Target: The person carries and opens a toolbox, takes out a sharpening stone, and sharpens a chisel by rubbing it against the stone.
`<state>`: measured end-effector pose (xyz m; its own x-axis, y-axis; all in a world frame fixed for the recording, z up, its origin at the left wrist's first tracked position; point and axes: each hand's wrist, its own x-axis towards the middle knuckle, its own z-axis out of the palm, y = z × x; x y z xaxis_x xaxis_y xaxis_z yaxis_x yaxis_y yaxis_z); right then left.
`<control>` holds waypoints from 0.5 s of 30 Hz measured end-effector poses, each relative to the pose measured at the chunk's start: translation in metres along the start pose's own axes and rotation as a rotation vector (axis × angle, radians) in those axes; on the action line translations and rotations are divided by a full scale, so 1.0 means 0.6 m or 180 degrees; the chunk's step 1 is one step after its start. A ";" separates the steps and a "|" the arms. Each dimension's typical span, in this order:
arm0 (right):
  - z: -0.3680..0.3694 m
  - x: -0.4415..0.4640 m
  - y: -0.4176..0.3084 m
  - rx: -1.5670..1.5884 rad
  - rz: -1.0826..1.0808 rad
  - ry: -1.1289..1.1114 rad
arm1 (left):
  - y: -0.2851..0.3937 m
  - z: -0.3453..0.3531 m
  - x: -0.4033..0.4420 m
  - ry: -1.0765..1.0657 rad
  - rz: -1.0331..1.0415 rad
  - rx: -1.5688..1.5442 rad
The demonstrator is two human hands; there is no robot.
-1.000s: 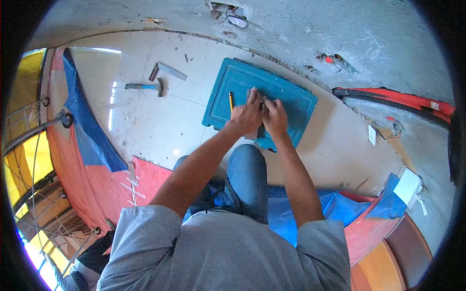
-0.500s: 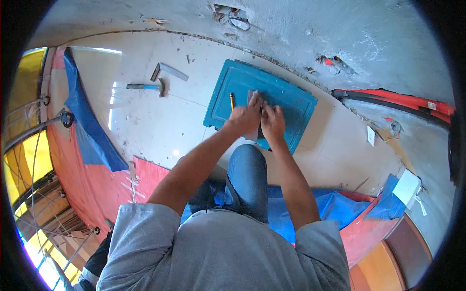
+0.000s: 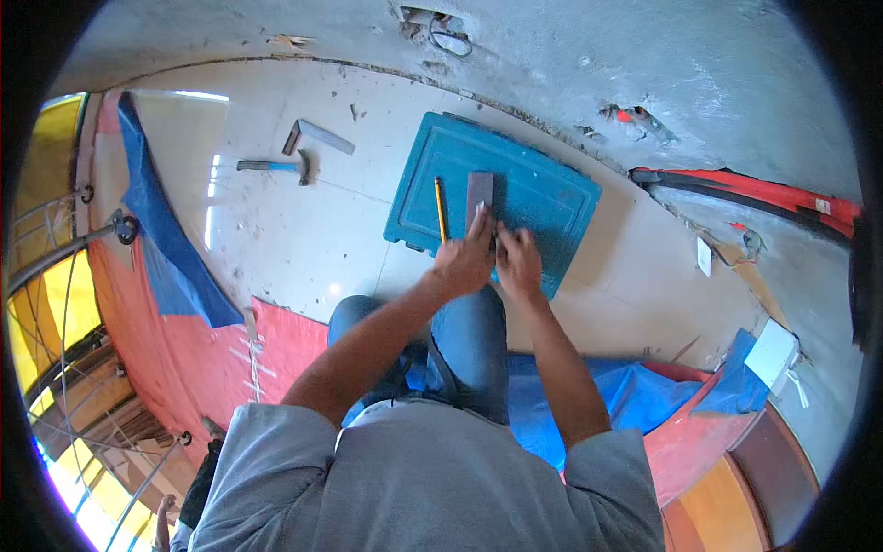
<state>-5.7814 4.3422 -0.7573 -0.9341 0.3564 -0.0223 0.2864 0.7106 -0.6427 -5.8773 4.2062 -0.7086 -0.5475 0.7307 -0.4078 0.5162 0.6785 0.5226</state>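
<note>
A dark, flat sharpening stone [image 3: 479, 188] lies on the lid of a teal plastic case [image 3: 543, 198]. My left hand [image 3: 464, 260] is closed over the near part of the stone, fingers pointing away from me. Close beside it, my right hand [image 3: 520, 264] is also closed, its fingertips almost meeting the left ones. Whatever small piece the fingers press on the stone is hidden by them. A yellow pencil [image 3: 441, 208] rests on the lid just left of the stone.
On the tiled floor to the left lie a blue-handled hammer [image 3: 269, 166] and a metal try square [image 3: 322, 136]. A rough grey wall [image 3: 552, 83] curves behind the case. Blue tarpaulin [image 3: 170, 221] and red sheeting [image 3: 285, 345] cover floor parts. Another person's arm [image 3: 164, 520] shows bottom left.
Both hands have slid back toward me along the stone, uncovering its far end. At the bottom left, the other person's arm has come into view.
</note>
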 end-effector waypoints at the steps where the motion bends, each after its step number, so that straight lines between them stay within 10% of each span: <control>1: -0.006 -0.031 0.007 -0.0064 0.0021 -0.0269 | 0.002 0.016 -0.016 -0.0010 -0.0010 -0.0014; 5: -0.005 0.018 0.009 -0.0045 -0.0031 0.0051 | 0.014 -0.027 0.014 -0.0708 -0.0194 0.0090; 8: 0.022 0.085 0.011 -0.0083 0.0013 0.0258 | -0.056 0.001 0.114 0.0295 0.0400 0.0402; 15: -0.012 -0.017 0.008 -0.0149 -0.0075 -0.0260 | -0.006 0.047 -0.041 -0.0019 0.0053 0.0018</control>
<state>-5.7688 4.3463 -0.7548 -0.9544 0.2900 -0.0714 0.2722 0.7463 -0.6074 -5.8473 4.1880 -0.7213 -0.5349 0.7424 -0.4034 0.5290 0.6665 0.5253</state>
